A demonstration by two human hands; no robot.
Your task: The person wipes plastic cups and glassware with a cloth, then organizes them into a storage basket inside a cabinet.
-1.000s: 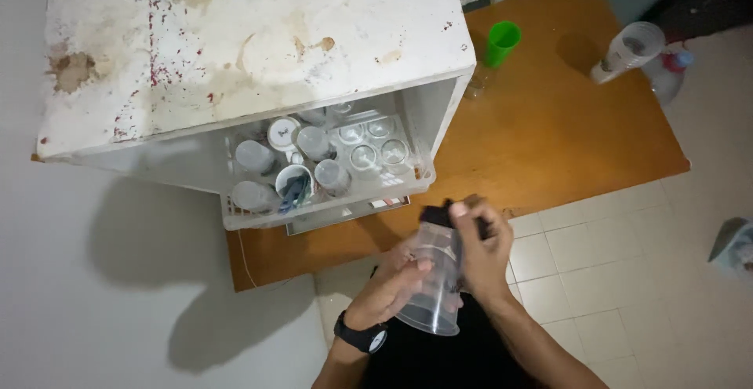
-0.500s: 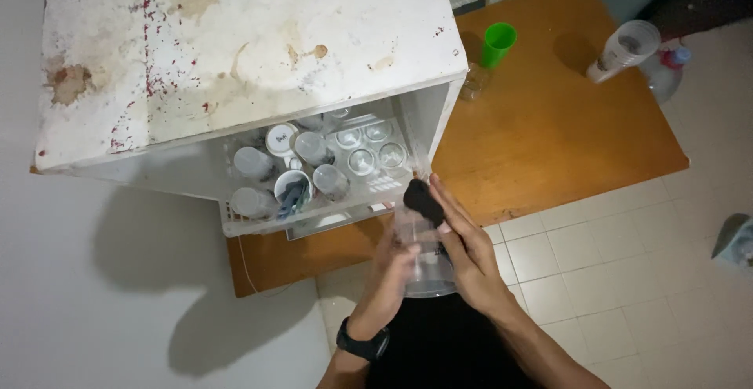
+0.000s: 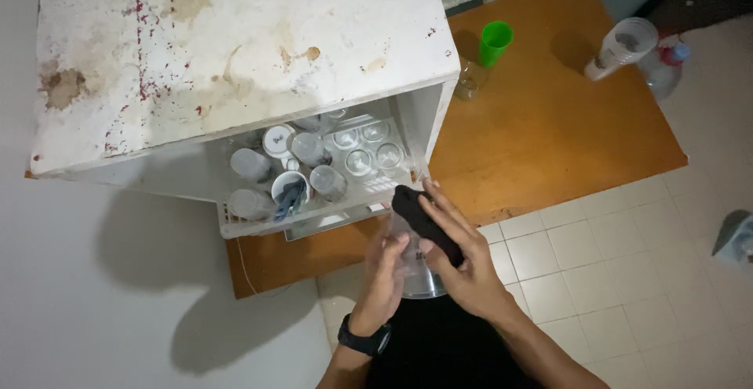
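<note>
While we look down from the head camera, we see both hands meet just below the middle of the frame around a clear plastic container, which sits over the tiled floor just in front of the wooden table's near edge. Our left hand, with a dark watch on its wrist, presses against the container's left side, its fingers close together and curved onto the wall. Our right hand wraps the right side, and its fingers are clamped on a black lid that lies tilted across the container's upper end; we cannot tell whether the lid is seated or only resting there. Just above the hands, in the centre of the frame, a white rack juts out from under a stained white cabinet that fills the upper left; it holds several clear glasses standing mouth up and some pale cups, one with dark utensils in it. The wooden table spreads across the upper right. On it a green cup stands near the cabinet's corner, a clear glass just beside it, and a stack of clear cups lies near the far right edge, with a plastic bottle touching it or just beside it.
</note>
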